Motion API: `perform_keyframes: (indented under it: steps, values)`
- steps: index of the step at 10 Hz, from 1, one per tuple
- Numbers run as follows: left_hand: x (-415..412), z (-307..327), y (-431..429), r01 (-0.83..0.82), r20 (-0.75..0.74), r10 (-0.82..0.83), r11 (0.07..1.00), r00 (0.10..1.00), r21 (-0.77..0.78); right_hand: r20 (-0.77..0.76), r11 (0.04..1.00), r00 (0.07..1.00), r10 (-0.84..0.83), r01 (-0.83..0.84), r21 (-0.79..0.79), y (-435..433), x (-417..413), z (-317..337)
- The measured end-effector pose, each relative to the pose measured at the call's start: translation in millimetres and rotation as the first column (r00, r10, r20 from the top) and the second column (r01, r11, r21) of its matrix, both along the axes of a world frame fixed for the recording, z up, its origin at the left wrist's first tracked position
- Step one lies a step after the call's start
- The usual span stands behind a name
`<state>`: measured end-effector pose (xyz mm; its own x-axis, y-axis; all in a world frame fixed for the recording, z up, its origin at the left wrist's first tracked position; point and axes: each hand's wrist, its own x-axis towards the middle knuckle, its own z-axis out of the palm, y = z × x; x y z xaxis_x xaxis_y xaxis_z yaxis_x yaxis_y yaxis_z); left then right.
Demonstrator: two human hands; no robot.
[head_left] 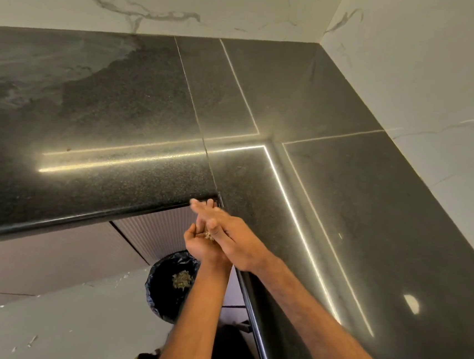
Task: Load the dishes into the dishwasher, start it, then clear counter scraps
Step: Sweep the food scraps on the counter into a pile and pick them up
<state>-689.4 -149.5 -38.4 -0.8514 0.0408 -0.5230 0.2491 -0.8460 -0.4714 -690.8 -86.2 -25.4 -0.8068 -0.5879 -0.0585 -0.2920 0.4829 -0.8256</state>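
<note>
the right hand (226, 232), fingers (201, 209) pressed together flat, is brushing scraps (209, 236) off the table (120, 116) edge into the cupped left hand (197, 243) above the bin (161, 290), so loose bits are probably risking slipping past onto the floor (71, 322).

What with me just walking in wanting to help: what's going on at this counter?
A person is clearing scraps at the inner corner of the black counter. The right hand, fingers straight, brushes at the counter edge. The left hand, cupped just below, holds the scraps. A black-lined bin on the floor beneath already has food bits in it.
</note>
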Motion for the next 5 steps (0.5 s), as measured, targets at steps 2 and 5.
perform_keyframes:
  steps: [2, 5]
  values:
    - [-4.6, -28.9, -8.3, 0.209, 0.323, -0.044, 0.843, 0.946, -0.495, -0.023, 0.745, 0.748, -0.663, 0.657, -0.119, 43.9, -6.9, 17.1]
    - [-0.2, -40.6, -4.3, 0.193, 0.200, -0.114, 0.879, 0.973, -0.435, -0.160, 0.905, 0.941, -0.297, 0.331, 0.268, -19.3, -13.6, -2.3]
